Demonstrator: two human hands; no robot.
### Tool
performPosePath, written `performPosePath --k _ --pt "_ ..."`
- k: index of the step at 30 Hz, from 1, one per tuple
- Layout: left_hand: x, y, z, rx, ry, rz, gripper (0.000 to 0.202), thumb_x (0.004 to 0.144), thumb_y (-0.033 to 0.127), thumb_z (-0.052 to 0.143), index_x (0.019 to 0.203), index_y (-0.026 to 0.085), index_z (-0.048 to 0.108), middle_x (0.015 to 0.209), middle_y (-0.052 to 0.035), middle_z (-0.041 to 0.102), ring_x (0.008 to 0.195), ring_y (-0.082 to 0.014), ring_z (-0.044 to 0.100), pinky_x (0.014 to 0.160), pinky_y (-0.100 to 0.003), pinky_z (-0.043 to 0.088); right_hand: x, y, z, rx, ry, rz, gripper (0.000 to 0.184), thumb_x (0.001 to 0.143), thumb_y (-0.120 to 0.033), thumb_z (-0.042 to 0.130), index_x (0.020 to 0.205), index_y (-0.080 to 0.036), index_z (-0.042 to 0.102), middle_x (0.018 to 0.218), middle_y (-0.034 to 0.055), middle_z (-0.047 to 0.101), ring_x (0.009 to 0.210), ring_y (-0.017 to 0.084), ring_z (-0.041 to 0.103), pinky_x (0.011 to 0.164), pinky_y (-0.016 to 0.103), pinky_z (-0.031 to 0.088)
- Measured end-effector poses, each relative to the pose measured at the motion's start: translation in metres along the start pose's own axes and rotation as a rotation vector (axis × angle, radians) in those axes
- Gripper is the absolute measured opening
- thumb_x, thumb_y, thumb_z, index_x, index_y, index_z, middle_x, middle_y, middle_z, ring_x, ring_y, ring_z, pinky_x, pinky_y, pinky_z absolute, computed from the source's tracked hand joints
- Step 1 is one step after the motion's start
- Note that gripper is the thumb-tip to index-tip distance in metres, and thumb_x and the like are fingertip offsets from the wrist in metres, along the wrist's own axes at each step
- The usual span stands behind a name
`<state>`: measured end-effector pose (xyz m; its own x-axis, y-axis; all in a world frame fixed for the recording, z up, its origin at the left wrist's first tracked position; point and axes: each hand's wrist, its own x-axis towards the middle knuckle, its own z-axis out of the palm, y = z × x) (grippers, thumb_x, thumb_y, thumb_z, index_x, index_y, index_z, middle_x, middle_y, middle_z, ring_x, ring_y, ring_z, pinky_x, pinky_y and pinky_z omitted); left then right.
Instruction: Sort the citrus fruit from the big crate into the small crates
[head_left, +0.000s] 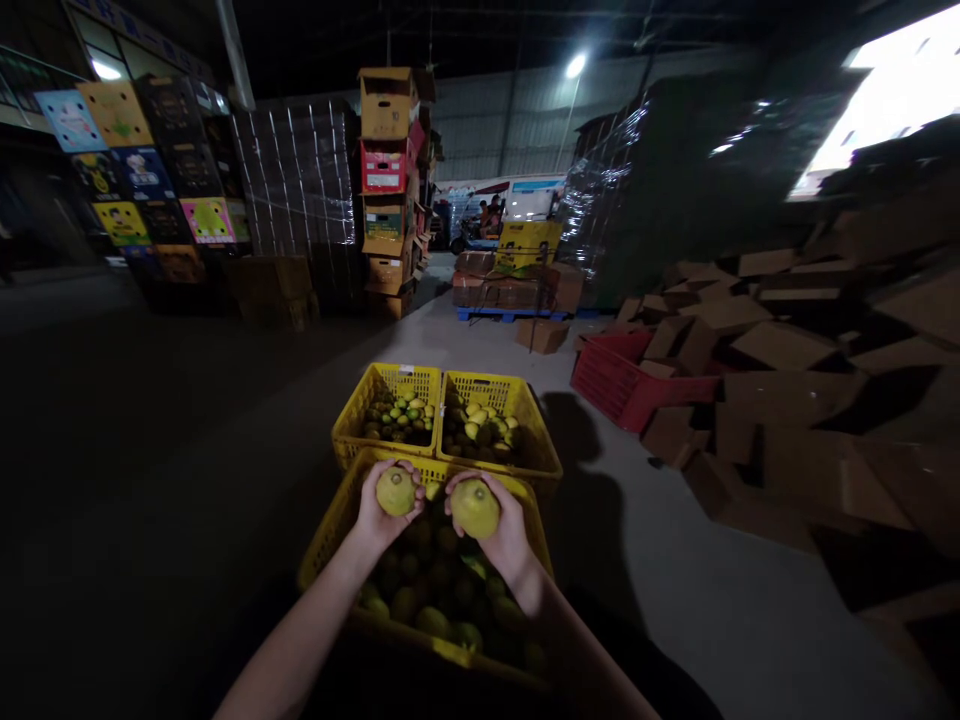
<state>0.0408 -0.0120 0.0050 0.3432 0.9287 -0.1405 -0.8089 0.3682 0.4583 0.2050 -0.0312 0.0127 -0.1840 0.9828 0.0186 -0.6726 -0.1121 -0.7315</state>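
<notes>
My left hand is closed around a yellow-green lemon, its stem end facing me. In my right hand is a slightly larger lemon, gripped the same way. Both hands hover above the near yellow crate, which holds many shaded green and yellow lemons. Just beyond stand two more yellow crates side by side. The far left crate contains green and yellow fruit; the far right crate has mostly yellow lemons on top.
A red crate and a heap of cardboard boxes lie on the right. Stacked cartons and wrapped pallets stand behind. A blue pallet bears flattened cardboard. People sit by a vehicle farther back.
</notes>
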Motion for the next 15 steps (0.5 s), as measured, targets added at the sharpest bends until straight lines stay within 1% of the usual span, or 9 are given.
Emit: performPosePath --k 2,5,7,8,10,11,13,15 --pt "0.002 0.000 0.000 0.034 0.039 -0.045 0.016 0.079 0.028 0.053 0.072 0.014 0.058 0.065 -0.0033 0.060 0.053 -0.0133 0.057 0.045 -0.022 0.046 0.000 0.000 0.000 -0.007 0.022 0.044 0.023 0.068 -0.040 0.067 0.072 -0.017 0.066 0.076 0.0077 0.070 0.073 0.024 0.067 0.049 0.028 0.053" --pt "0.008 -0.001 -0.002 0.071 0.209 -0.152 0.019 0.083 0.028 0.051 0.078 0.012 0.060 0.065 -0.0048 0.063 0.054 -0.0146 0.060 0.050 -0.024 0.050 -0.002 0.002 -0.003 -0.021 0.117 0.074 0.024 0.066 -0.042 0.068 0.074 -0.020 0.065 0.076 0.0078 0.071 0.074 0.026 0.068 0.051 0.032 0.054" --pt "0.012 -0.002 -0.006 0.052 0.302 -0.187 0.018 0.084 0.027 0.051 0.081 0.012 0.060 0.066 -0.0055 0.065 0.057 -0.0149 0.062 0.056 -0.025 0.053 -0.004 0.006 -0.006 -0.041 0.197 0.023 0.017 0.064 -0.035 0.071 0.074 -0.023 0.063 0.075 0.0056 0.072 0.073 0.026 0.068 0.055 0.035 0.055" --pt "0.014 -0.002 -0.007 0.035 0.323 -0.179 0.017 0.084 0.026 0.050 0.083 0.012 0.059 0.067 -0.0058 0.065 0.059 -0.0153 0.063 0.059 -0.025 0.054 -0.004 0.008 -0.007 -0.051 0.227 -0.011 0.016 0.061 -0.029 0.073 0.073 -0.025 0.063 0.075 0.0041 0.072 0.073 0.025 0.068 0.059 0.035 0.056" --pt "0.015 -0.002 -0.010 0.004 0.346 -0.146 0.018 0.085 0.025 0.049 0.089 0.011 0.058 0.070 -0.0074 0.066 0.065 -0.0172 0.066 0.063 -0.027 0.056 -0.005 0.010 -0.010 -0.056 0.247 -0.056 0.020 0.059 -0.020 0.075 0.073 -0.026 0.063 0.074 0.0011 0.072 0.074 0.024 0.068 0.065 0.037 0.057" --pt "0.016 -0.001 -0.010 -0.013 0.350 -0.129 0.021 0.085 0.026 0.047 0.094 0.009 0.057 0.073 -0.0091 0.067 0.068 -0.0185 0.067 0.064 -0.028 0.057 -0.005 0.011 -0.010 -0.051 0.242 -0.065 0.020 0.059 -0.018 0.074 0.074 -0.026 0.063 0.074 0.0004 0.072 0.076 0.023 0.068 0.069 0.038 0.057" --pt "0.015 0.000 -0.009 -0.061 0.334 -0.100 0.027 0.086 0.026 0.046 0.104 0.007 0.055 0.080 -0.0125 0.067 0.076 -0.0206 0.068 0.065 -0.028 0.057 -0.003 0.011 -0.011 -0.029 0.224 -0.062 0.015 0.065 -0.019 0.071 0.077 -0.025 0.064 0.076 0.0005 0.072 0.081 0.023 0.067 0.074 0.039 0.057" --pt "0.015 0.003 -0.007 -0.105 0.309 -0.081 0.031 0.088 0.027 0.045 0.110 0.006 0.053 0.083 -0.0140 0.067 0.079 -0.0204 0.068 0.064 -0.025 0.057 -0.001 0.010 -0.012 0.004 0.203 -0.042 0.008 0.072 -0.026 0.068 0.080 -0.025 0.065 0.080 0.0014 0.073 0.086 0.021 0.067 0.077 0.037 0.056"
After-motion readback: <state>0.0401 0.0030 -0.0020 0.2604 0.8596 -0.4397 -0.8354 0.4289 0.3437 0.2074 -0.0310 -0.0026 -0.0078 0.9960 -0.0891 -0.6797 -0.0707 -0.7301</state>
